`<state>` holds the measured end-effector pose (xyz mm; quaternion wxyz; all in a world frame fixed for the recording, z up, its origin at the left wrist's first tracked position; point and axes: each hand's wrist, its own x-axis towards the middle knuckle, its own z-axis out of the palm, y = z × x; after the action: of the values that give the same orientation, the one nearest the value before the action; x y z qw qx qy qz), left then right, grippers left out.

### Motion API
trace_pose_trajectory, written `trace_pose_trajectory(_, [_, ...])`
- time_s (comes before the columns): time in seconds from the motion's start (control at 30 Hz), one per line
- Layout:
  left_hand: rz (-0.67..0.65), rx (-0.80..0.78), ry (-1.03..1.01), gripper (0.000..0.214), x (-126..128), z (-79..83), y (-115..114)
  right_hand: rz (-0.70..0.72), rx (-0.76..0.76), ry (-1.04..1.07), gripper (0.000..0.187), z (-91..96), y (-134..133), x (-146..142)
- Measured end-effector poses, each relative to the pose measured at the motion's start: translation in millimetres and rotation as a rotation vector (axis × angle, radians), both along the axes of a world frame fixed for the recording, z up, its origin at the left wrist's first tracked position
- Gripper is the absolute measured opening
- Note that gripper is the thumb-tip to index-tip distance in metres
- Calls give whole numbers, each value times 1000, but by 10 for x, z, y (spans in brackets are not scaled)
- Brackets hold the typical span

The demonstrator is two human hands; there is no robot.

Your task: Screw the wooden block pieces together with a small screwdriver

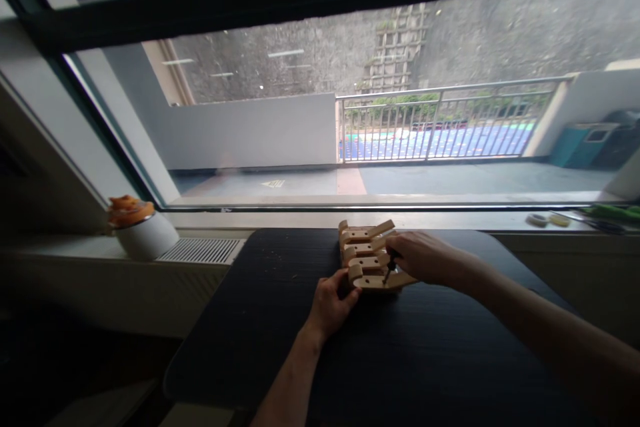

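Note:
A pale wooden assembly (364, 262) lies on the dark table (250, 320), with several slats side by side, dark holes in them and rounded ends at the left. My left hand (331, 301) is closed on its near left corner, thumb and fingers around the end. Over the right part of the assembly, my right hand (421, 257) is closed round the dark handle of a screwdriver (387, 272). The screwdriver's shaft points down, its tip at the nearest slat. The fingers of my right hand partly cover the slats' right ends.
Beyond the table runs a windowsill (280, 220) beneath a large window. A white pot with an orange top (147, 233) stands at the left beside a vent grille (203, 250). Two tape rolls (537, 219) lie on the sill at the right. Small crumbs dot the table.

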<state>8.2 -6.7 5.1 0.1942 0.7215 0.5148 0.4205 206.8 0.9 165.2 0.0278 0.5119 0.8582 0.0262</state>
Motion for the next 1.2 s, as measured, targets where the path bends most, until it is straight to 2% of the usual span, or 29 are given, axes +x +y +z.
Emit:
trace_pose_trajectory(0.13, [-3, -11, -6, 35, -1, -6, 3, -96, 45, -44, 31, -24, -37, -80])
trace_pose_trajectory(0.27, [-10, -11, -13, 34, 1, 2, -2, -187, 53, -98, 40, 45, -20, -67])
trace_pose_trajectory(0.4, [16, 1, 2, 34, 5, 17, -14, 4, -15, -51, 23, 94, -1, -20])
trace_pose_trajectory(0.47, [12, 3, 3, 34, 7, 23, -17, 52, -32, -47, 22, 77, 2, -40])
trace_pose_trajectory(0.63, [12, 7, 7, 34, 5, 4, -7, -143, 31, -109, 36, 9, 48, -74])
trace_pose_trajectory(0.7, [16, 11, 10, 34, 5, -8, 0, -176, 27, -108, 37, 10, 57, -41])
trace_pose_trajectory(0.9, [-1, 10, 10, 32, 4, 0, 0, -7, -31, -31, 18, 4, -76, -80])
trace_pose_trajectory(1.13, [-7, 0, -10, 34, -1, -20, 8, -237, 58, -26, 33, -89, -158, -155])
trace_pose_trajectory(1.2, [-12, -3, -17, 34, -1, -18, 10, -247, 62, -6, 29, -80, -193, -142])
